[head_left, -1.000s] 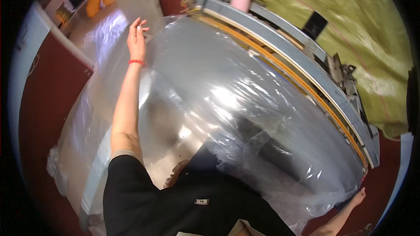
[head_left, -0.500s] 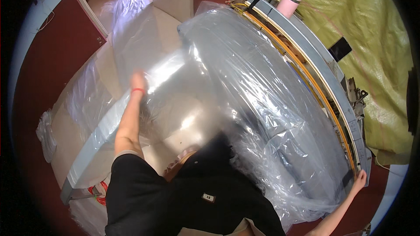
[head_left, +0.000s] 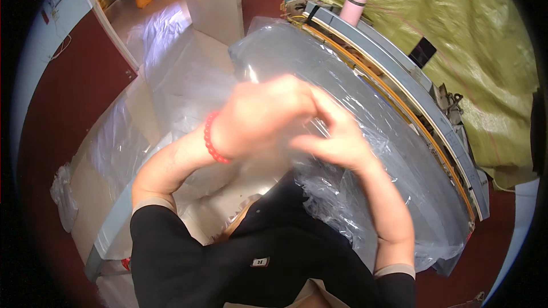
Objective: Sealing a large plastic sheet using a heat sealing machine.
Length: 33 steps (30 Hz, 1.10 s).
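Observation:
Both my hands are raised together in the middle, over clear plastic sheeting [head_left: 388, 137]. My left hand [head_left: 265, 114], with a red bead bracelet [head_left: 211, 137] at the wrist, is smeared by motion, and its fingers cannot be made out. Close beside it is my right hand [head_left: 339, 137], also blurred; its thumb stands apart from the fingers, whose tips reach toward the left hand. Nothing shows in the gap between thumb and fingers. Beneath the hands, the sheeting drapes over a long grey machine [head_left: 456, 154] with orange strips along its edge.
A pink bottle [head_left: 355, 4] and a black phone [head_left: 422, 52] rest along the machine's far side, by a yellow-green woven tarp [head_left: 479, 80]. More clear film lies over the pale surface at left, edged by a grey rail [head_left: 114, 217]. Dark red walls [head_left: 74, 108] flank a doorway.
My left hand has swung right from above the left-hand film. My right hand has left the machine's near right end and come to the middle. The sheeting at right has shifted.

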Each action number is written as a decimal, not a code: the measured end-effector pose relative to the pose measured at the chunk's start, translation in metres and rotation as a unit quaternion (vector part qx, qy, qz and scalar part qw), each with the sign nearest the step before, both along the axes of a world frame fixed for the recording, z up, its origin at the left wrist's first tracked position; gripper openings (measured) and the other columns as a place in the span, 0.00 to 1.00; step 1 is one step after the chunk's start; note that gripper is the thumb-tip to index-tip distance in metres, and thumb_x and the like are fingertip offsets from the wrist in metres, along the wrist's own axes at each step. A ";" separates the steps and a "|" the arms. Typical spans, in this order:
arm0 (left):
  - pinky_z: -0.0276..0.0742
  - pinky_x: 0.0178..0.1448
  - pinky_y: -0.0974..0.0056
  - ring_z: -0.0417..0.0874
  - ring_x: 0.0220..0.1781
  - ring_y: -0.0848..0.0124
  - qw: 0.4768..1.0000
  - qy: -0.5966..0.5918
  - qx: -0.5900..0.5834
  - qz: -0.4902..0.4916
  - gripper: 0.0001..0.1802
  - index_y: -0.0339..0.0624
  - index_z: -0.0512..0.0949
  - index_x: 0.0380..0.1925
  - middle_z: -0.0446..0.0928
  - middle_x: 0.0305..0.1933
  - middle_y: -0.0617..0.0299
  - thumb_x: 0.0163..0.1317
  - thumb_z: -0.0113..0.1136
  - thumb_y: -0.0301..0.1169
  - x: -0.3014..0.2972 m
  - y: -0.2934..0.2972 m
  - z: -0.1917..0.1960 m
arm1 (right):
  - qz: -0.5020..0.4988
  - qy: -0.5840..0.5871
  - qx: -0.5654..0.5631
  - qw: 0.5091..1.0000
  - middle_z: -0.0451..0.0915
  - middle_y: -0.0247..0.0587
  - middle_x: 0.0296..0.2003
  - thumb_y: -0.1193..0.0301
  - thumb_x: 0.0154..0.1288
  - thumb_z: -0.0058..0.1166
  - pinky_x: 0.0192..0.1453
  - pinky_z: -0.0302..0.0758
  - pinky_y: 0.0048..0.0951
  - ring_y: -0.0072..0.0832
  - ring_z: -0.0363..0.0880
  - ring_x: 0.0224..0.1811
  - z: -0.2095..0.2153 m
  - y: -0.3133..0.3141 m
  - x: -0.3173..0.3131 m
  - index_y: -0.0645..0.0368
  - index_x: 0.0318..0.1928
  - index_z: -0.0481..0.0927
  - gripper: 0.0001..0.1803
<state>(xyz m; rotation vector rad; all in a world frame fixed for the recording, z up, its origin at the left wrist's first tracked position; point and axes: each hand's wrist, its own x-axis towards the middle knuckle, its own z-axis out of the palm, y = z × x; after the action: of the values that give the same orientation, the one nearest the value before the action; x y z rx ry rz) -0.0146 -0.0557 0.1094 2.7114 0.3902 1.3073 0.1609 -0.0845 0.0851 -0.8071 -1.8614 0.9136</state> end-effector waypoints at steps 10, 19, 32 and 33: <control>0.66 0.47 0.69 0.70 0.41 0.75 0.940 -0.234 -0.246 0.032 0.18 0.38 0.70 0.38 0.70 0.38 0.61 0.62 0.43 0.42 -0.051 0.042 0.027 | 0.208 -0.135 -0.041 0.968 0.77 0.45 0.33 0.72 0.50 0.58 0.41 0.71 0.29 0.35 0.75 0.36 -0.006 -0.064 0.067 0.61 0.30 0.77 0.07; 0.72 0.38 0.60 0.78 0.34 0.64 0.766 0.437 -0.463 0.089 0.13 0.38 0.76 0.34 0.77 0.27 0.52 0.44 0.56 0.24 -0.045 0.048 -0.115 | -0.076 0.361 0.083 0.926 0.63 0.24 0.15 0.61 0.63 0.44 0.18 0.55 0.15 0.14 0.59 0.15 0.088 -0.091 0.189 0.53 0.32 0.71 0.10; 0.67 0.54 0.59 0.71 0.49 0.60 0.875 -0.276 -0.056 0.395 0.26 0.32 0.62 0.51 0.69 0.50 0.51 0.58 0.46 0.38 -0.305 0.008 -0.030 | -0.561 -0.179 0.437 0.680 0.80 0.39 0.32 0.79 0.55 0.46 0.40 0.74 0.28 0.27 0.78 0.36 0.043 -0.070 0.266 0.58 0.38 0.78 0.11; 0.64 0.55 0.60 0.69 0.51 0.60 0.876 -0.170 -0.185 0.412 0.23 0.33 0.63 0.51 0.68 0.49 0.51 0.57 0.44 0.34 -0.324 -0.012 -0.082 | -0.519 -0.292 0.335 0.731 0.78 0.40 0.36 0.80 0.52 0.46 0.44 0.73 0.28 0.32 0.78 0.39 0.020 -0.074 0.265 0.55 0.38 0.78 0.13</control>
<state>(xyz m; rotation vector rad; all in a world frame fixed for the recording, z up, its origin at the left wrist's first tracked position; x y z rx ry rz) -0.3386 -0.0681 0.0271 1.9582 1.6717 1.5955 0.4261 -0.1585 0.1054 -1.4792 -1.5951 -0.7742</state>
